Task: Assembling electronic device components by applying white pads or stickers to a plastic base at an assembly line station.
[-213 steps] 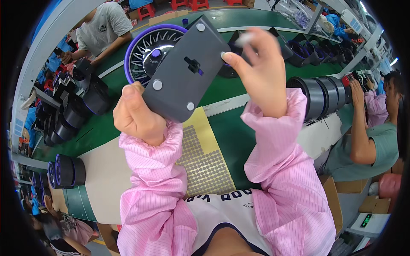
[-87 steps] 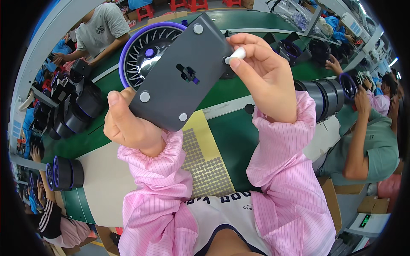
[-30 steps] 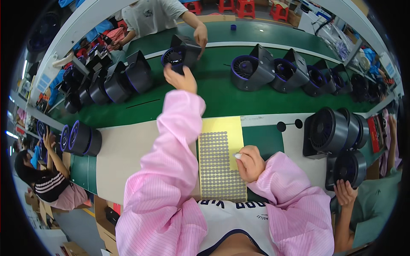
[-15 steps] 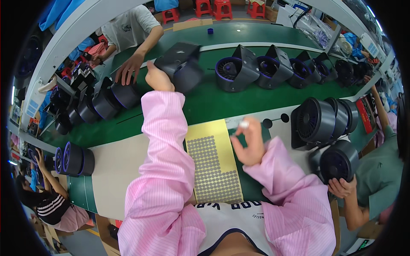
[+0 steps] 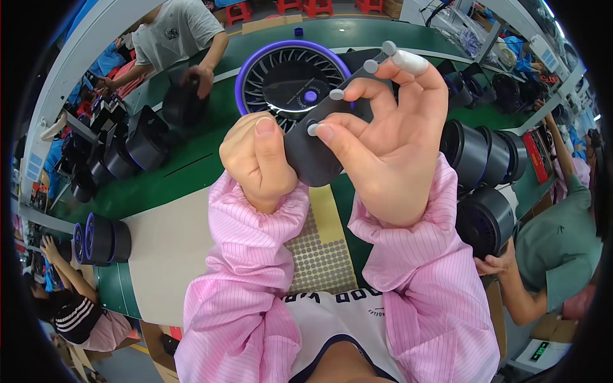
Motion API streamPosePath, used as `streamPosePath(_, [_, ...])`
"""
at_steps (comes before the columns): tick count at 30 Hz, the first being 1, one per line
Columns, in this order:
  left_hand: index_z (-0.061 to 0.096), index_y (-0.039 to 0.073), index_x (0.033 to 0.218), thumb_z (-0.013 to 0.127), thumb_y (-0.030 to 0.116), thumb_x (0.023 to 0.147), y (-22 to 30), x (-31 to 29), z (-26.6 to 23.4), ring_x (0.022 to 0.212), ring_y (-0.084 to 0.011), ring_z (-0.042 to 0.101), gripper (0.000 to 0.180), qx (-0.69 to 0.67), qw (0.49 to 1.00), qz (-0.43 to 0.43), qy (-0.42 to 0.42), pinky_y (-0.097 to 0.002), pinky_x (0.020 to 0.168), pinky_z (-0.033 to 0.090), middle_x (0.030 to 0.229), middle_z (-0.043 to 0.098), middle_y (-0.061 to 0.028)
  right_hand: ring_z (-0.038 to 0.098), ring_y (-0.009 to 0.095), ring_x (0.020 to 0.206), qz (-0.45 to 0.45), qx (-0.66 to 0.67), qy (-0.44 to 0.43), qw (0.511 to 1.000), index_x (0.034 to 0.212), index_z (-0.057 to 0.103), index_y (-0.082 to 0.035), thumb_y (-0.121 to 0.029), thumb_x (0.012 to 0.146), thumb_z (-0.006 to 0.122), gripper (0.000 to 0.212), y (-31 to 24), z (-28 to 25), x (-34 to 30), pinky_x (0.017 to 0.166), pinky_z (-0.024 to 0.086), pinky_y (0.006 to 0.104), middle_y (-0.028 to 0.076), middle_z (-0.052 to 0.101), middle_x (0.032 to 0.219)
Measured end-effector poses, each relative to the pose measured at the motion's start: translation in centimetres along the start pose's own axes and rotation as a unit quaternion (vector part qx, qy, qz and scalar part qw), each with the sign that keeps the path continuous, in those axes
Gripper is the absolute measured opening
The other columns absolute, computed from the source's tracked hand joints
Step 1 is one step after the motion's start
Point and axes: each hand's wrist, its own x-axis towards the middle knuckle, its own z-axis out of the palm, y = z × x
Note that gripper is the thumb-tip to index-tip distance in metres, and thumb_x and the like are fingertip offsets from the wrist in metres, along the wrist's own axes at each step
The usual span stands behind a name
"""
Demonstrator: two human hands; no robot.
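In front of me I hold a fan (image 5: 294,76) with a purple rim and a dark grey bracket (image 5: 316,156). My left hand (image 5: 260,156) is closed on the bracket's near left edge. Small grey round stickers (image 5: 336,94) sit on several fingertips of my right hand (image 5: 396,147), which has a white wrap on one finger. Its thumb presses one such sticker against the bracket; the other fingers are spread along the bracket's edge. Below my hands lies a yellow sheet (image 5: 329,217) with rows of grey round stickers, partly covered by my sleeves.
More dark fans (image 5: 137,137) stand in a row at the left, with others (image 5: 485,150) stacked at the right. A person across the green table (image 5: 191,166) handles a fan (image 5: 185,99); another at the right holds one (image 5: 485,220). A beige mat (image 5: 172,255) lies at left.
The fan has come nearer and turned its purple-rimmed face up, held by my left hand. My right hand has risen from beside the yellow sheet to the bracket.
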Motion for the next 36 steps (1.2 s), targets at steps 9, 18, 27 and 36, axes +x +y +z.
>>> streamPosePath(9, [0.037, 0.000, 0.051, 0.037, 0.015, 0.090, 0.3, -0.1, 0.4, 0.045, -0.0089, 0.030, 0.042, 0.014, 1.000, 0.026, -0.006, -0.0261, 0.042, 0.022, 0.048, 0.036, -0.0022, 0.047, 0.019, 0.090, -0.007, -0.065, 0.002, 0.998, 0.122, 0.026, -0.006, 0.021, 0.062, 0.061, 0.075, -0.1, -0.4, 0.2, 0.068, 0.052, 0.0276, 0.009, 0.032, 0.113])
streamPosePath(18, [0.039, 0.001, 0.050, 0.036, 0.019, 0.092, -0.1, 0.1, -0.3, 0.045, -0.0078, 0.037, 0.045, -0.013, 0.994, -0.104, 0.037, -0.0229, 0.043, 0.030, 0.050, 0.047, -0.0055, 0.054, 0.016, 0.074, 0.068, -0.061, -0.021, 0.996, 0.120, 0.025, -0.005, 0.022, 0.064, 0.058, 0.070, -0.4, -2.3, -2.6, 0.064, 0.046, 0.0229, 0.010, 0.033, 0.106])
streamPosePath(27, [0.038, 0.000, 0.051, 0.037, 0.018, 0.092, -0.2, 0.1, -0.4, 0.045, -0.0069, 0.033, 0.044, -0.017, 0.994, -0.099, 0.047, -0.0244, 0.042, 0.026, 0.048, 0.042, -0.0029, 0.057, 0.017, 0.075, 0.109, -0.066, -0.030, 0.991, 0.121, 0.023, -0.004, 0.022, 0.065, 0.058, 0.070, -0.3, -2.3, -2.3, 0.064, 0.049, 0.0229, 0.010, 0.035, 0.103])
streamPosePath(36, [0.046, -0.003, 0.054, 0.037, 0.021, 0.091, 0.3, 0.0, -0.2, 0.045, -0.0098, 0.040, 0.045, 0.024, 0.994, -0.098, 0.049, -0.0237, 0.044, 0.032, 0.052, 0.050, -0.0068, 0.052, 0.011, 0.072, 0.018, -0.114, 0.028, 0.993, 0.116, 0.026, 0.001, 0.010, 0.068, 0.065, 0.062, 0.8, -4.9, 0.9, 0.065, 0.044, 0.0213, 0.008, 0.051, 0.086])
